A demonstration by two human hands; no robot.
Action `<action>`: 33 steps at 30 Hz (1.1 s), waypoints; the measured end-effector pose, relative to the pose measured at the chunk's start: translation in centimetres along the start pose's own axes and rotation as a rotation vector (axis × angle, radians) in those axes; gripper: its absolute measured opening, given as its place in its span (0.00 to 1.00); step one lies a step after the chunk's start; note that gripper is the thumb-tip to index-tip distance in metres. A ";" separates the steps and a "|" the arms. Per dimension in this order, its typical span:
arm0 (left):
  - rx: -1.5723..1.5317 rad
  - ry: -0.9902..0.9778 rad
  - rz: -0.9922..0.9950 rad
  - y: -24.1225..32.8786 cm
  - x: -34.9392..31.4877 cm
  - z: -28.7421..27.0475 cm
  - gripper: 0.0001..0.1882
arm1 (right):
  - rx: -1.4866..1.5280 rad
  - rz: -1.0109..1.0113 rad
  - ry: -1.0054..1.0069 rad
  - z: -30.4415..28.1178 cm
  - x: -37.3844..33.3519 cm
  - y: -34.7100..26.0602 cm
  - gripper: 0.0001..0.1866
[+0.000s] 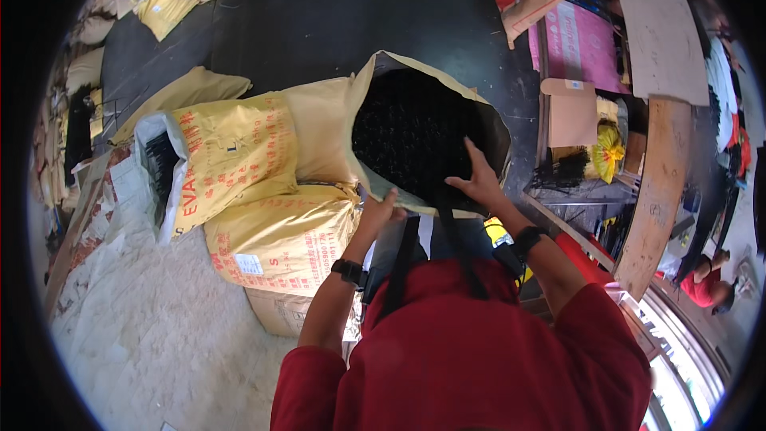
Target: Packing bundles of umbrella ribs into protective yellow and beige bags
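A large yellowish sack [327,120] lies with its wide mouth turned toward me. Many thin black pieces [411,132], too fine to name, fill it. My left hand [383,212] is closed on the near rim of the mouth, thumb on the inner side. At the right of the opening my right hand [479,183] reaches over the rim, thumb and forefinger spread apart beside the black pieces. Nothing shows in its grip; its other fingers are partly hidden.
To the left, an open yellow sack [239,152] rests on another full sack [279,231] over a cardboard box [275,311]. A dark tabletop [375,0] stretches beyond. Wooden boards [658,191], a small carton [570,112] and a pink bag [578,44] stand right. Another person [706,283] is far right.
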State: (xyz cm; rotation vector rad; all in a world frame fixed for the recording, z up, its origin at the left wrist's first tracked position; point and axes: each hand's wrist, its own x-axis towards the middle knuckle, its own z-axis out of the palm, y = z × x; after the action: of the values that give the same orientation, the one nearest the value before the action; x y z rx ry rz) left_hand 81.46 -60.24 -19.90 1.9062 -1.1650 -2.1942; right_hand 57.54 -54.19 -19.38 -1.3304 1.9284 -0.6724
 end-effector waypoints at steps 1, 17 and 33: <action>0.014 0.027 0.026 0.1 0.8 -0.1 0.20 | -0.019 -0.028 0.039 0.9 -0.1 -1.0 0.40; 0.215 0.032 0.149 -0.7 0.9 -2.7 0.21 | -0.633 -0.079 0.097 7.7 3.5 -0.8 0.03; -0.078 -0.057 0.213 0.5 0.8 -0.5 0.18 | -0.147 0.415 0.041 -1.0 -1.2 -0.1 0.30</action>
State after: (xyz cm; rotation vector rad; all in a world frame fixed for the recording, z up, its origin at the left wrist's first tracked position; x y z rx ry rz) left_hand 81.43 -61.26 -20.31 1.6172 -1.2091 -2.1592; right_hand 57.08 -53.06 -18.36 -0.9567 2.2306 -0.3593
